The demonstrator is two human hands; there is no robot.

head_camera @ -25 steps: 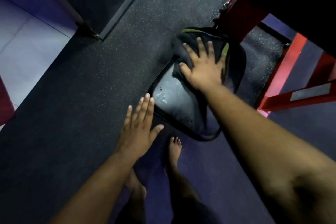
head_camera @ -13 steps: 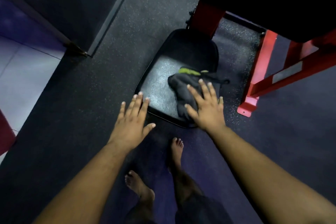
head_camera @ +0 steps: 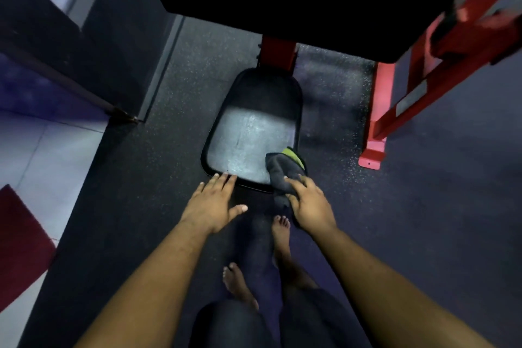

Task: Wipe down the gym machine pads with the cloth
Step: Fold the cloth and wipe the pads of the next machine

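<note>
the right hand (head_camera: 309,205), low and right of centre, is gripping a dark grey cloth (head_camera: 282,175) with a yellow-green edge, bunched over the near right corner of the seat pad (head_camera: 251,133). the left hand (head_camera: 213,203) is lying flat with fingers spread wide, its fingertips touching the pad's near rim. the black pad is shining wet in mid-frame. a red machine frame (head_camera: 378,110) is standing at the right on speckled dark rubber flooring (head_camera: 135,178). pale tiles (head_camera: 42,155) and a maroon mat (head_camera: 19,248) are showing at the left edge.
</note>
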